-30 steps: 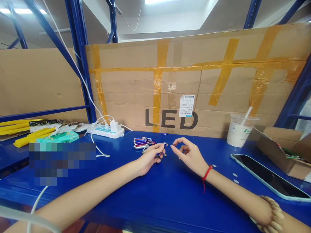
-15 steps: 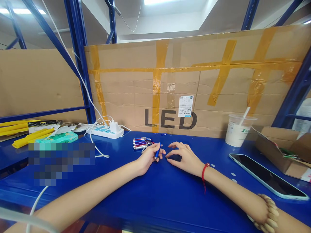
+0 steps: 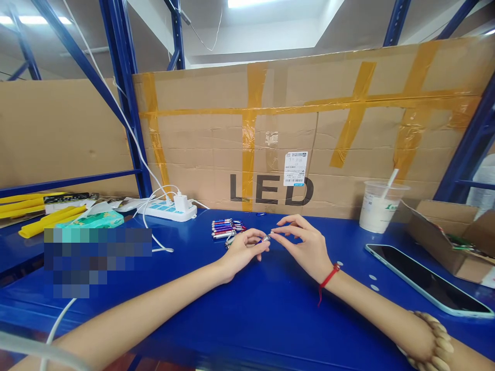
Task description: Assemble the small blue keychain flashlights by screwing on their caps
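Note:
My left hand is closed around a small mini flashlight. Only its silvery end shows between the fingers; the blue barrel seen earlier is hidden. At that end, my right hand pinches thumb and index finger together, close to or touching the tip. Whatever it holds is too small to make out. Just behind my left hand lies a pile of several shiny mini flashlights in blue, red and silver. A small blue piece rests farther back, near the cardboard.
A white power strip with cables stands at the back left, near a green tissue pack and yellow tubes. On the right are a drink cup, a phone and an open carton. Cardboard walls the back.
My left hand has turned, pointing the mini flashlight's end to the right. My right hand has drawn its fingertips together and brought them to that end.

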Tool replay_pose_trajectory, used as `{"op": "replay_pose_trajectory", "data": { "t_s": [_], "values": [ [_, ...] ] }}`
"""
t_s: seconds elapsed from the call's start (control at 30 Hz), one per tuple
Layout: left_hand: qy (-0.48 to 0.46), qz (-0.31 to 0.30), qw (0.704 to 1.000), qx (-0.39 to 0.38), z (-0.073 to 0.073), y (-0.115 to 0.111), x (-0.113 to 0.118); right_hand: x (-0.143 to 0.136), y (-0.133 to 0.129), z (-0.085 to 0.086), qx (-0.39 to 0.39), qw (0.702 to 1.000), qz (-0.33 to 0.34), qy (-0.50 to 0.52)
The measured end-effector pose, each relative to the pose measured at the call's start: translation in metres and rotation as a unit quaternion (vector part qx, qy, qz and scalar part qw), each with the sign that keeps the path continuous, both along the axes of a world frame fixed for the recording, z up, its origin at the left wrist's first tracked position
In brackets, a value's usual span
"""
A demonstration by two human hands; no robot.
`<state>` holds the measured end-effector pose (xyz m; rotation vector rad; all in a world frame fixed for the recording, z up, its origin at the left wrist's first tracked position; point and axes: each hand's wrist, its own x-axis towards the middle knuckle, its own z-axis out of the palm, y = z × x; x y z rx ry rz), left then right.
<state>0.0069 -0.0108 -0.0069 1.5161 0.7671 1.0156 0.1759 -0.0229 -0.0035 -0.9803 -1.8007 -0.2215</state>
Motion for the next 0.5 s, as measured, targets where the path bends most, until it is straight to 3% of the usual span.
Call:
{"op": "replay_pose_trajectory", "data": {
  "t_s": [0.3, 0.4, 0.5],
  "values": [
    [-0.005, -0.019, 1.0, 0.016, -0.002, 0.0, -0.0014, -0.0057, -0.0054, 0.0004, -0.057, 0.99, 0.131, 0.009],
    [-0.007, -0.019, 1.0, 0.02, -0.0024, -0.0002, -0.0009, -0.0059, -0.0048, 0.0014, -0.079, 0.99, 0.113, 0.024],
    [-0.008, -0.008, 1.0, 0.024, -0.0005, 0.0001, -0.0016, 0.0002, 0.0013, 0.0027, -0.096, 0.993, 0.038, 0.055]
  ]
}}
